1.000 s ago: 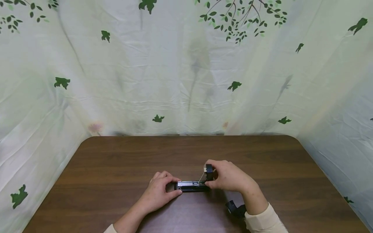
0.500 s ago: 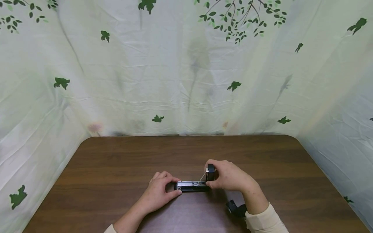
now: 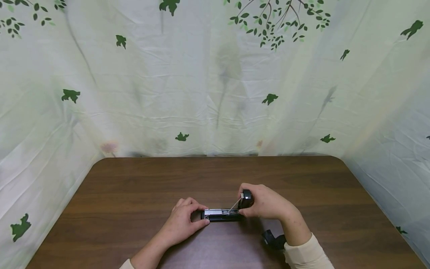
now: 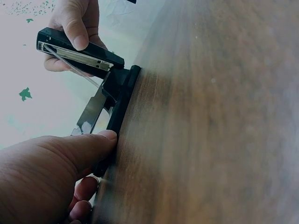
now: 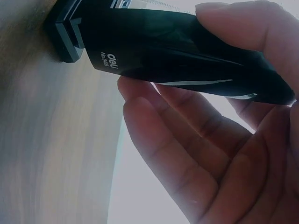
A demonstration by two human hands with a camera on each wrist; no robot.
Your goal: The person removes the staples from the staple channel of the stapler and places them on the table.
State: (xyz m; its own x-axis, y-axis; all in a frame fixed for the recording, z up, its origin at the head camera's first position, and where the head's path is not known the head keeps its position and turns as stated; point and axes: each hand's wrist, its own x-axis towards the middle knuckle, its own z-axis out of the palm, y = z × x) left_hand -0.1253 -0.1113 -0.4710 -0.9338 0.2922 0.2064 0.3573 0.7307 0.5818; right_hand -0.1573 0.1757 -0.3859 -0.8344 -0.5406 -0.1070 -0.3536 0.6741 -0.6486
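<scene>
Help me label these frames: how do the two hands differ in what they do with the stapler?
The left hand pins the stapler base flat on the table; the right hand grips the swung-up top cover. The left sits low, the right higher. Both touch the same open stapler.

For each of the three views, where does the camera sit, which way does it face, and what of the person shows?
Head: above, looking forward and down at the table; both hands and forearms show.
Left wrist: low along the tabletop; left hand holds the stapler base.
Right wrist: close under the right hand gripping the lid.
All share the stapler.
</scene>
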